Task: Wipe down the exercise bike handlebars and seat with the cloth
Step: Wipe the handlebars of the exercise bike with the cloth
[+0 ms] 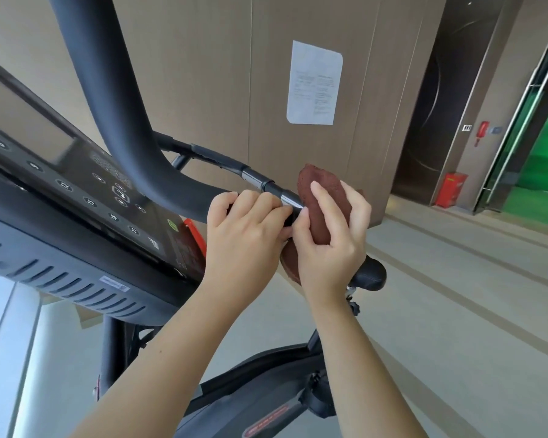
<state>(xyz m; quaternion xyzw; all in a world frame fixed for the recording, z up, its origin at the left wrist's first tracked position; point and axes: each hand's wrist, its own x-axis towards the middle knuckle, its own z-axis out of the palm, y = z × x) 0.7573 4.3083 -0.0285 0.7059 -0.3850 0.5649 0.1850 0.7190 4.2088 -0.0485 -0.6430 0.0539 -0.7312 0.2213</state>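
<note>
Two bare arms reach forward to the handlebar [255,178], a black bar with shiny metal parts. Below the handlebar, closest to the person, is the dark body of the bike [260,390] with a red sticker on it. To the left of the handlebar is the big black console [76,197], with a screen and round buttons.

The left hand [247,238] is on the handlebar. Its fingers are curled over the bar and grip it, right beside a shiny part. The right hand [329,251] is just to the right, so close that the two hands seem to touch. It holds the brown cloth [320,222], with its fingers and thumb curled round it. The cloth is bunched over the end of the handlebar, and a bit of it hangs down under the hands.

The black seat [372,275] pokes out below the handlebar, just past the right wrist. A thick black bar [114,90] curves up high to the left of the handlebar.

Behind the handlebar stands a brown wall [203,74]. A white paper [314,83] with small print is stuck on it, above the handlebar. Far to the right of the handlebar, a red box [450,194] sits on the grey floor [456,295], and a glass door [538,159] shows bright green.
</note>
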